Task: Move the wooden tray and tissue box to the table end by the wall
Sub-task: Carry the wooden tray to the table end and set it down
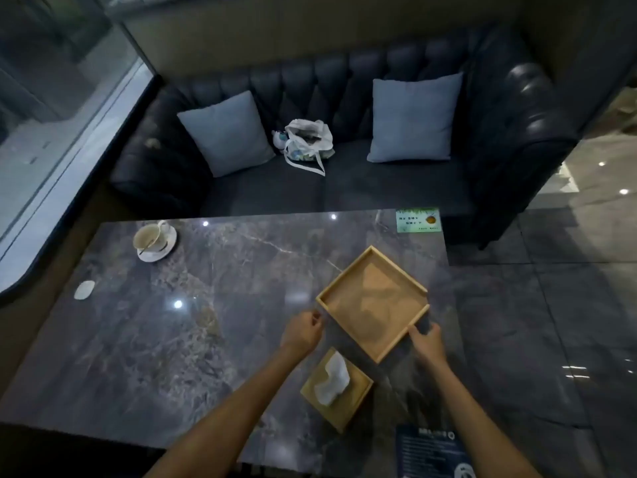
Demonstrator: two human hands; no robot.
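Observation:
The square wooden tray (372, 298) lies empty on the right part of the grey marble table (213, 305), turned like a diamond. My left hand (303, 331) hovers just off the tray's left corner, fingers curled and holding nothing. My right hand (425, 341) has its fingers spread, and its fingertips touch the tray's near right rim. The wooden tissue box (336, 389), with a white tissue sticking out, stands between my forearms, close to the tray's near corner.
A cup and saucer (155, 239) and a small white piece (84, 289) sit at the table's left end by the glass wall (51, 132). A green card (418, 220) and a dark card (434, 450) lie along the right edge. Behind the table is a dark sofa (310, 188) with cushions and a bag.

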